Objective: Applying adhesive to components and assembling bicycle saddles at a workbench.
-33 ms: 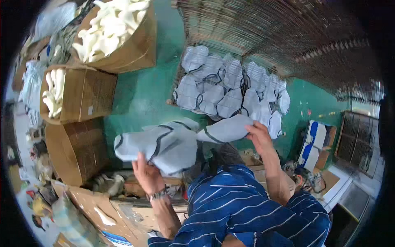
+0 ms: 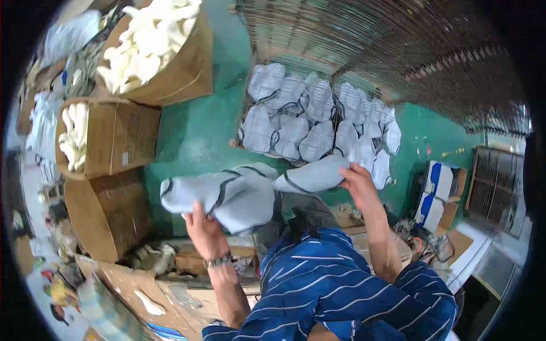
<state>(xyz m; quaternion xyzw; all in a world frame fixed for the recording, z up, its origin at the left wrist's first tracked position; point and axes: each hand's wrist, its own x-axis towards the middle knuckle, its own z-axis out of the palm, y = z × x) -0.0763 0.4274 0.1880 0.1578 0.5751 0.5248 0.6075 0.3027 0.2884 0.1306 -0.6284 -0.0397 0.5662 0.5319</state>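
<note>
the left hand (image 2: 203, 228) is closed around a small bundle of grey shoe uppers (image 2: 219, 193) with dark trim, fingers pinching them from below so the stack fans out above the wrist and stays together as one handful. the right hand (image 2: 357, 183) reaches forward with its fingers curled over the heel end of a single grey upper (image 2: 310, 176), holding it level and pointed left, just at the near edge of the wire rack (image 2: 245, 116). this looks like a hold that keeps one piece free while the rest wait in the other hand.

the rack lies on the green floor (image 2: 193, 136) and carries a spread of the same grey uppers (image 2: 318, 122), overlapping in rough rows from its left edge to its right edge. behind it a large stack of wire racks (image 2: 387, 51) fills the top right.

along the left stand cardboard boxes: the top box (image 2: 182, 74) is heaped with white foam shoe forms (image 2: 149, 42), the middle box (image 2: 133, 136) holds a few more white forms (image 2: 74, 133) at its left side, and the lower box (image 2: 111, 213) is tipped so that its contents cannot be seen. a blue and white carton (image 2: 437, 190) sits near the floor's right edge. the blue striped shirt (image 2: 341, 290) fills the bottom.
</note>
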